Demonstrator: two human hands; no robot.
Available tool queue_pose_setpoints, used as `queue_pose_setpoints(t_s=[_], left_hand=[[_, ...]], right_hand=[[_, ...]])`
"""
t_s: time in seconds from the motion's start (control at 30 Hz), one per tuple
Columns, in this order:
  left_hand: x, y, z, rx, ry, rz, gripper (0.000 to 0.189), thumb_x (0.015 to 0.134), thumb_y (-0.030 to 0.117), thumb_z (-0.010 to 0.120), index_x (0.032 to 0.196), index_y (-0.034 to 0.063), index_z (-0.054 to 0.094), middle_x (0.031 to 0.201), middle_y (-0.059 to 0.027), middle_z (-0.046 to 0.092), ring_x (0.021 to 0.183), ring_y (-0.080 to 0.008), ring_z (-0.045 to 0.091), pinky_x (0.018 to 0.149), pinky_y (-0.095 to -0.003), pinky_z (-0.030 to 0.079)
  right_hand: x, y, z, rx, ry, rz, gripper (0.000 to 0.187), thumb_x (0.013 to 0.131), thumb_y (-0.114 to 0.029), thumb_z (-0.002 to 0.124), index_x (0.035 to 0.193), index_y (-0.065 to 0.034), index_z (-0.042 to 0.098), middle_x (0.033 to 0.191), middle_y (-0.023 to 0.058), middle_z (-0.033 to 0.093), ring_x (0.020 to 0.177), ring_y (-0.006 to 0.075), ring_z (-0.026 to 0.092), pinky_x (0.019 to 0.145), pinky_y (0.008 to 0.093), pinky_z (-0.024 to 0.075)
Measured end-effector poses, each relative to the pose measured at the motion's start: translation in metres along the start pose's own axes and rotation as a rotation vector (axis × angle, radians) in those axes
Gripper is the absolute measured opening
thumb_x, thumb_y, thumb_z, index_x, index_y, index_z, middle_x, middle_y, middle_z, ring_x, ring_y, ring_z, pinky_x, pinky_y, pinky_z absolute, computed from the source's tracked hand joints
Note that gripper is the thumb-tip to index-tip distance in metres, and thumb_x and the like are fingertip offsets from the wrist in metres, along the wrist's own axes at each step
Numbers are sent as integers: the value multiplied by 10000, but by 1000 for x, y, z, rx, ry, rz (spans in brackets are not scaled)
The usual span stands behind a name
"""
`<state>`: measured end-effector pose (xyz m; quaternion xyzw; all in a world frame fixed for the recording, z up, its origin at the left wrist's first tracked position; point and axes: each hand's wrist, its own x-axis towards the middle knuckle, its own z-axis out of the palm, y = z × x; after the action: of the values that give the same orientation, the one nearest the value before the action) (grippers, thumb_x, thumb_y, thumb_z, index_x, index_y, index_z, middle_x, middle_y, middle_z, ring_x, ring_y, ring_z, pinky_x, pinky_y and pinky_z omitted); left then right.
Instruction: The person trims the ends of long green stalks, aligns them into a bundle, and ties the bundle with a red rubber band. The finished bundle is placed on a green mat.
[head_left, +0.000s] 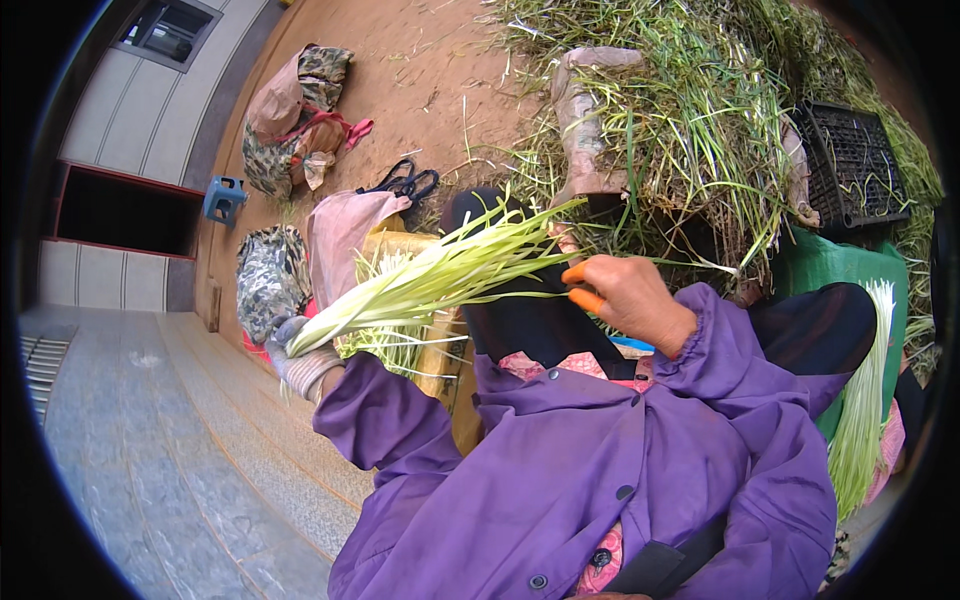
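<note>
My left hand, in a pale knitted glove, grips the white base of a bunch of long yellow-green leafy stalks, which look like blanched chives. The leaves fan out to the right across my dark trouser leg. My right hand is beside the leaf tips, with orange covers on its thumb and a finger. Those two fingertips are apart, and nothing plainly shows between them. Under the bunch, more pale stalks lie on a yellow wrapped bundle.
A heap of uncleaned green stalks rises ahead to the right, beside a black plastic crate. At far right, pale stalks hang over a green covering. Camouflage cloth bundles and a blue stool stand left.
</note>
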<state>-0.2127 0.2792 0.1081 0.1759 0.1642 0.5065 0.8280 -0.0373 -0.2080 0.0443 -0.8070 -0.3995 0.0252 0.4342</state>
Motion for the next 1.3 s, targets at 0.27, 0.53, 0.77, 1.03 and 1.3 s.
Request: queue_pose_setpoints(t_s=[0.27, 0.53, 0.77, 1.03, 1.3], left_hand=[[-12, -7, 5, 61, 123, 62, 249, 982, 236, 655, 951, -4, 596, 723, -46, 570, 615, -164, 581, 593, -288, 537], [-33, -22, 19, -63, 79, -47, 340, 1030, 350, 577, 903, 35, 581, 633, 8, 480, 509, -111, 466, 464, -269, 397], [-39, -48, 37, 77, 227, 25, 378, 1021, 390, 585, 881, 39, 595, 552, 24, 415, 434, -102, 415, 414, -262, 371], [-37, -45, 45, 68, 235, 86, 424, 1031, 414, 558, 846, 36, 613, 540, 26, 456, 398, -98, 424, 374, -256, 388], [-37, -44, 34, -124, 168, -50, 426, 1021, 428, 589, 936, 13, 632, 587, 37, 449, 452, -97, 430, 430, -262, 374]], right_hand=[[17, -12, 35, -64, -66, -23, 179, 851, -163, 775, 985, -77, 694, 927, 91, 705, 796, 286, 705, 683, 386, 571], [14, -1, 46, 881, -108, 581, 121, 960, -170, 686, 980, -54, 660, 878, 61, 713, 679, 173, 691, 545, 284, 523], [7, 6, 50, 1134, 29, 913, 101, 965, -180, 626, 1015, -102, 587, 858, 40, 655, 589, 125, 644, 509, 255, 522], [1, 15, 26, 506, 6, 550, 120, 948, -129, 655, 1037, -51, 671, 884, 84, 689, 728, 206, 698, 635, 342, 581], [33, -38, 42, -144, 61, -199, 279, 808, -271, 799, 1007, -105, 694, 854, 44, 645, 762, 229, 699, 640, 365, 558]])
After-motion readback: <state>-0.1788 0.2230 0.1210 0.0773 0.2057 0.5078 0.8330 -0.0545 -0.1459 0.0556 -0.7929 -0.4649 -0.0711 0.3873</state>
